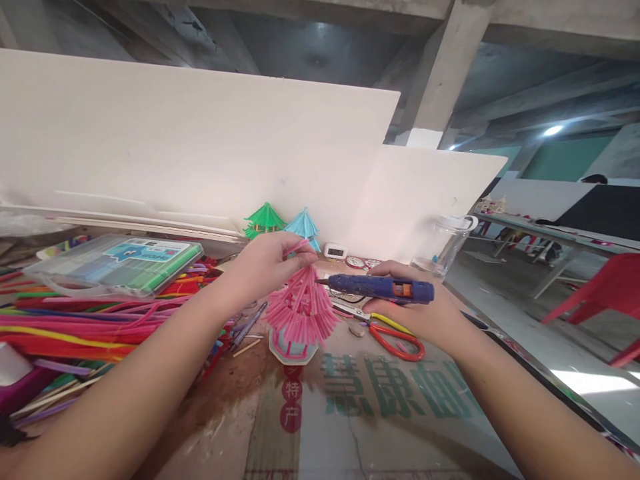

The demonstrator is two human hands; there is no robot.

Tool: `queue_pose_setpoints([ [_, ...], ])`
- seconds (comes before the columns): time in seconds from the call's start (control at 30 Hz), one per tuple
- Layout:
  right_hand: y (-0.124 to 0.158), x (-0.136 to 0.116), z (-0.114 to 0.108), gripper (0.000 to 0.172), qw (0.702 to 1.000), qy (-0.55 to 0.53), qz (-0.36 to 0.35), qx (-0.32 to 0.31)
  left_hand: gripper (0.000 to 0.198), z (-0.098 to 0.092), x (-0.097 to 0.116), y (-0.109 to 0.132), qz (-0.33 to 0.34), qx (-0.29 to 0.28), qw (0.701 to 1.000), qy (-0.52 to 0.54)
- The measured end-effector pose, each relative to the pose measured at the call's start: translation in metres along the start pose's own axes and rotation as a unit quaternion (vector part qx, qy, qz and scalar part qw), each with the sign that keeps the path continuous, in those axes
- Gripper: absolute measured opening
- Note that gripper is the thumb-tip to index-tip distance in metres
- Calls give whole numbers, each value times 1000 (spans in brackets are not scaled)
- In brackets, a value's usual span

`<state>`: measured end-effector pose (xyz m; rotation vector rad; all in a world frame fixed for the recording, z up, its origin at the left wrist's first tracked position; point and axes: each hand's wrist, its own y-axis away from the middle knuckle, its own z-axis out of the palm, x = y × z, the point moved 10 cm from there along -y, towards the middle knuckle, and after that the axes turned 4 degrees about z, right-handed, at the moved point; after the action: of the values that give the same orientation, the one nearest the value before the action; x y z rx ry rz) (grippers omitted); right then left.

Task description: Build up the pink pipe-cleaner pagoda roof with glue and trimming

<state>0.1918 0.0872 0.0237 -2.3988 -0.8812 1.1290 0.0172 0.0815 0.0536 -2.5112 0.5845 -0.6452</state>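
Note:
A pink pagoda model [304, 303] with tiered, fringed roofs stands on a pale octagonal base [293, 351]. Over its top, my left hand [273, 263] is closed in a pinch on a piece of pink pipe cleaner [299, 248]; whether that piece touches the roof I cannot tell. My right hand [413, 307] grips a blue hot glue gun [377, 287], its nozzle pointing left at the pagoda's upper roof. Below the glue gun lie scissors [397, 341] with red and yellow handles. Behind stand a green pagoda roof [267, 219] and a light blue one [305, 227].
Bundles of coloured pipe cleaners [95, 327] and a clear plastic case [120, 263] cover the left side. A small white digital clock [335, 251] and a clear pitcher [443, 247] stand at the back. White boards [190, 147] wall the table; a red chair [600, 300] is at right.

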Motion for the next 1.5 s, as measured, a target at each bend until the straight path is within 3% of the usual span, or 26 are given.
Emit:
queue_pose_setpoints([
  [0.57, 3, -11, 2, 35, 997, -15, -65, -26, 32, 1, -4, 0, -10, -4, 1000, -7],
  [0.73, 2, -8, -2, 34, 999, 13, -43, -2, 30, 1, -2, 0, -6, -3, 1000, 0],
  [1.5, 3, -8, 3, 33, 997, 65, -46, -18, 28, 1, 0, 1, 4, 1, 1000, 4],
])
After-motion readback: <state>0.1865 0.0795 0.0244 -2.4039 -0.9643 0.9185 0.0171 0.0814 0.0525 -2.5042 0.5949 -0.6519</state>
